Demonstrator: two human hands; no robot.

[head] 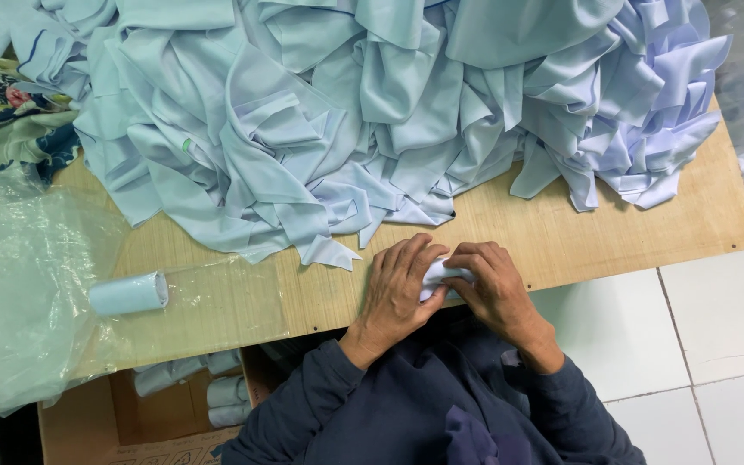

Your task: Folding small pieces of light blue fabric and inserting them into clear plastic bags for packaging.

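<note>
Setting: a small garment or textile packing workshop, indicated by a plywood table [561, 232] heaped with pale blue fabric pieces [346, 112], clear plastic bags [27, 284], a finished fabric roll [128, 294], and a cardboard box [88, 426] holding further rolls [227, 400].

1. The left hand [398, 288] lies palm down near the front edge of the surface, fingers curled in.
2. The right hand [494, 288] is touching it, fingers bent.
3. Both arms wear dark blue sleeves.
</note>
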